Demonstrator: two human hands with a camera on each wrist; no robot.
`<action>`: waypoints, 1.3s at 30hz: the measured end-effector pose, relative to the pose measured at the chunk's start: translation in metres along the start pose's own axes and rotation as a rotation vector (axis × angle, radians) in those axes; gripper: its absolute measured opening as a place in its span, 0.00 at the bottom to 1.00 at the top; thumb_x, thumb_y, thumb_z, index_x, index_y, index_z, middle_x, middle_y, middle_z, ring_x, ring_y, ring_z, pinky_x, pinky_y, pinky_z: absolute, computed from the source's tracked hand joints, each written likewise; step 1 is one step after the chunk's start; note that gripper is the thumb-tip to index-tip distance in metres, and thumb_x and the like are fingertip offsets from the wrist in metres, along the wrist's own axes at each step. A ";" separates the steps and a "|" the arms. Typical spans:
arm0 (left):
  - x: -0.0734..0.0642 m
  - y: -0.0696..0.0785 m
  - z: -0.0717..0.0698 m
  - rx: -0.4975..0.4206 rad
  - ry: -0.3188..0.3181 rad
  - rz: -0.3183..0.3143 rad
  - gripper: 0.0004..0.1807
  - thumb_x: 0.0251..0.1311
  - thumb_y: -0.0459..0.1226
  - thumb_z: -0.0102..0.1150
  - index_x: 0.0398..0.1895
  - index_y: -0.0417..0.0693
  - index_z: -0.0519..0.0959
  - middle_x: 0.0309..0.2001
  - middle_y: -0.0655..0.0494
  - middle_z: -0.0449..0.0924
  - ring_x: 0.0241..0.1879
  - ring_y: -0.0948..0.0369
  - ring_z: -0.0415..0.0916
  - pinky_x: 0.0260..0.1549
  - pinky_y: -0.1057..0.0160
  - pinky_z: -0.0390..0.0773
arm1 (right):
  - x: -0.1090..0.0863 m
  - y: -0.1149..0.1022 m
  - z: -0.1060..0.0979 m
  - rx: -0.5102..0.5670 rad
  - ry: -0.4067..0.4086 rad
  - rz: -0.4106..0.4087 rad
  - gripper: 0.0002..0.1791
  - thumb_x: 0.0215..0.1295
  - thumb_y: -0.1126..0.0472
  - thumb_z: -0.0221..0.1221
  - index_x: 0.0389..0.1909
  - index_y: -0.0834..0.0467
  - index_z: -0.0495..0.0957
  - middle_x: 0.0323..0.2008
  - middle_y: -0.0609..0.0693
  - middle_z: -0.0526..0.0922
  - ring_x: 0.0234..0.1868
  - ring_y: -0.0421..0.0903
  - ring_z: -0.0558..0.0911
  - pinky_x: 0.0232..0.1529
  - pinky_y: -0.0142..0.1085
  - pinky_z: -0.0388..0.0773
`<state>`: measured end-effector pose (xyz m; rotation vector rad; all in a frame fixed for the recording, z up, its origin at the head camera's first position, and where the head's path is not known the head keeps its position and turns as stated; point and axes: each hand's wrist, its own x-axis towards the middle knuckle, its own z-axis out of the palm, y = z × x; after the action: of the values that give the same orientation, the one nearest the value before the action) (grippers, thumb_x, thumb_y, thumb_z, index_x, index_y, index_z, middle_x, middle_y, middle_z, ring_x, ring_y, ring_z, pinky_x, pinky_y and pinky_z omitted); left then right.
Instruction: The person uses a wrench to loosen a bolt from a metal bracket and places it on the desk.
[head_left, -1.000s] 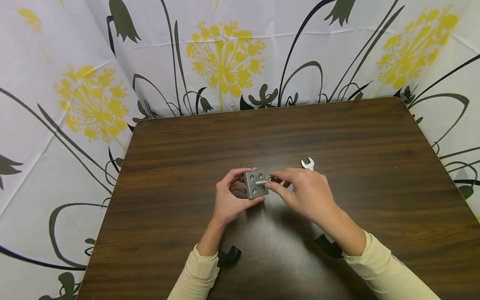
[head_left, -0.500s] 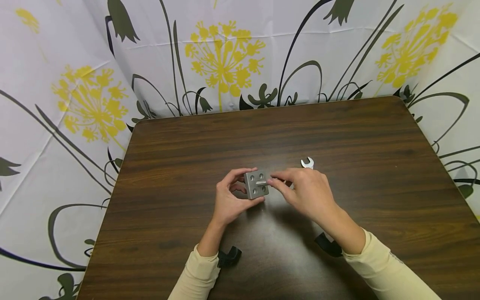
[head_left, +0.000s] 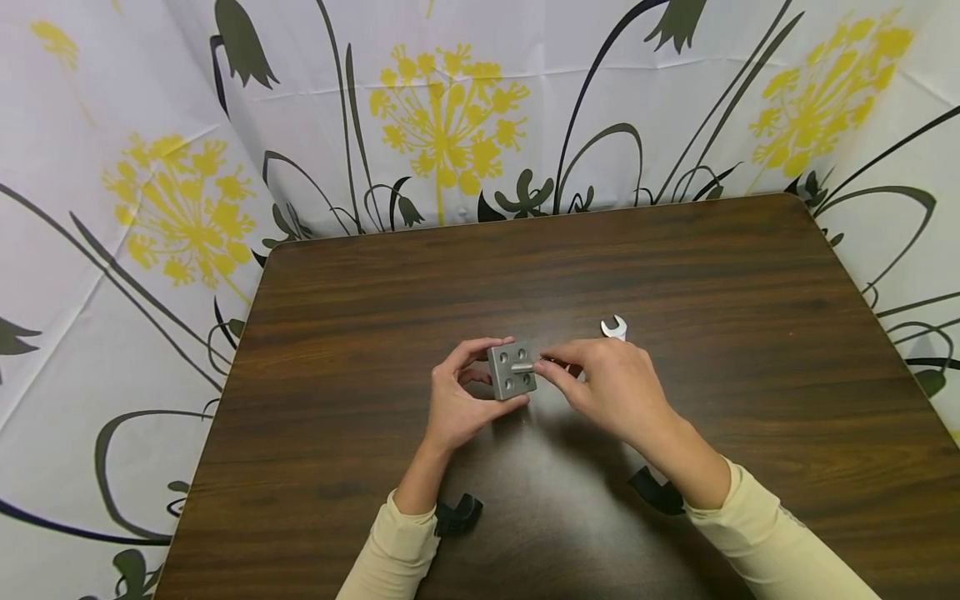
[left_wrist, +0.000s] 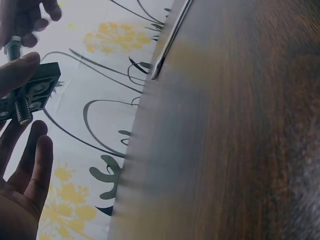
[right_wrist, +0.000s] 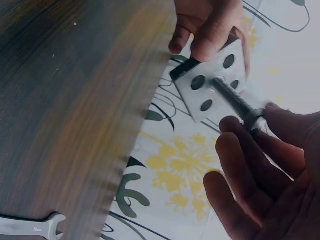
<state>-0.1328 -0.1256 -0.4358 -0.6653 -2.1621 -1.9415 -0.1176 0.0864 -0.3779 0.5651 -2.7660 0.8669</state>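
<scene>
In the head view my left hand (head_left: 459,404) grips a small square metal plate (head_left: 499,373) by its edges, thumb below and fingers above. Several round holes pierce the plate. A threaded bolt (right_wrist: 232,97) stands out from its middle, and in the left wrist view the bolt's threaded end (left_wrist: 23,112) pokes out on the other side. My right hand (head_left: 611,387) pinches the bolt at its head end between thumb and index finger, the other fingers loosely bent. Both hands are held up over the table, close together.
An open-end wrench (head_left: 615,327) lies on the dark wooden table (head_left: 360,333), just beyond my right hand. Black wrist mounts (head_left: 459,513) sit at both cuffs. Behind the table hangs a white curtain (head_left: 315,108) with yellow and grey flowers.
The right fingers shift slightly at the bolt's end, turning about it. The plate and left hand stay nearly in place, and the wrench has not moved.
</scene>
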 end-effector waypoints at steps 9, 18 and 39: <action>-0.001 -0.002 0.000 -0.010 0.000 -0.001 0.37 0.30 0.21 0.80 0.52 0.34 0.77 0.50 0.44 0.83 0.44 0.55 0.79 0.31 0.51 0.81 | -0.002 0.000 0.000 -0.004 0.028 -0.042 0.18 0.59 0.47 0.69 0.48 0.50 0.86 0.36 0.41 0.85 0.29 0.39 0.80 0.20 0.36 0.71; -0.002 -0.001 0.000 -0.014 -0.005 -0.013 0.37 0.30 0.21 0.80 0.52 0.34 0.77 0.50 0.43 0.83 0.44 0.55 0.79 0.31 0.48 0.80 | -0.003 0.001 0.000 0.002 0.013 -0.090 0.19 0.55 0.54 0.72 0.49 0.48 0.86 0.42 0.41 0.84 0.37 0.41 0.82 0.25 0.38 0.76; -0.001 -0.001 0.000 -0.008 -0.016 -0.019 0.37 0.31 0.21 0.80 0.52 0.34 0.77 0.51 0.43 0.83 0.44 0.54 0.79 0.32 0.50 0.80 | -0.003 0.001 0.002 -0.003 0.030 0.008 0.15 0.61 0.47 0.67 0.44 0.49 0.88 0.37 0.43 0.88 0.24 0.38 0.78 0.19 0.37 0.70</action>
<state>-0.1320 -0.1256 -0.4369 -0.6660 -2.1789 -1.9626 -0.1151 0.0869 -0.3804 0.5362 -2.7438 0.8654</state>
